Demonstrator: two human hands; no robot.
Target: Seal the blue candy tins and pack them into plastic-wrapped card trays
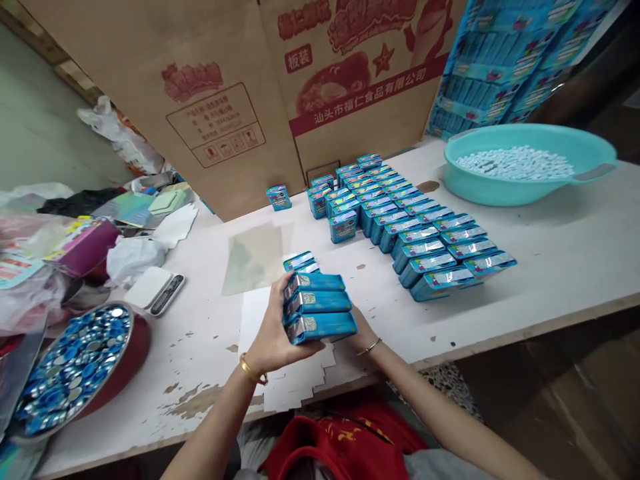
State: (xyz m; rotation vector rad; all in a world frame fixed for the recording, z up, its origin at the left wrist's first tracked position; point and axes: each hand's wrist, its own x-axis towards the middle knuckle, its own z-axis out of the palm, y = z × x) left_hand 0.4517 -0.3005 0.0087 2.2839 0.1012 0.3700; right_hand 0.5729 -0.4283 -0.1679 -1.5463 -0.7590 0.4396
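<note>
My left hand is wrapped round a stack of three small blue boxes, thumb under the lowest one. Their narrow sides, with silvery ends and small square codes, face me. Close against the right side of the stack is my right hand; its fingers are hidden behind the boxes. Just beyond the held stack, more blue boxes show in part. White paper sheets lie on the table below my hands.
Rows of upright blue boxes stand right of centre, one box apart. Behind is a large carton. A turquoise basin of white pieces is at right. Left are a white scale and a red bowl of blue-and-silver pieces.
</note>
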